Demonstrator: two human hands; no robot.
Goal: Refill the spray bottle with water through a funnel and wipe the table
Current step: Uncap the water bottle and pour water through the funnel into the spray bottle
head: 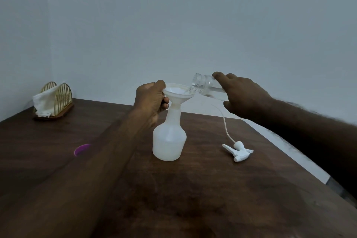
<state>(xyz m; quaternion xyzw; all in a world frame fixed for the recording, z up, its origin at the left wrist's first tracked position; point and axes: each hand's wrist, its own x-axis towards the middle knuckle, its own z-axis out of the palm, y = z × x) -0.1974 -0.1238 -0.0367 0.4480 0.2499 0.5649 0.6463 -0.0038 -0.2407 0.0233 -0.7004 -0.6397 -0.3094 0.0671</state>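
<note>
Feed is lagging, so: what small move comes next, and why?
Probably tip the clear plastic water bottle slightly further with the right hand: water shows inside, its mouth is over the white funnel, which the left hand steadies on the translucent white spray bottle.

Surface (193, 189) — dark brown, wood grain. Bottle (169, 141) translucent white; funnel (176, 93) and sprayer (238, 150) white. Jar (204, 85) clear, colourless. Lid (82, 149) purple. Rack (63, 91) gold wire on a brown base — cloth (45, 102) in it white. Wall (193, 15) pale grey-blue.

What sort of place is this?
Likely a plain room at home, perhaps a dining corner: a dark wooden table against a bare wall, with a napkin holder on it.
</note>
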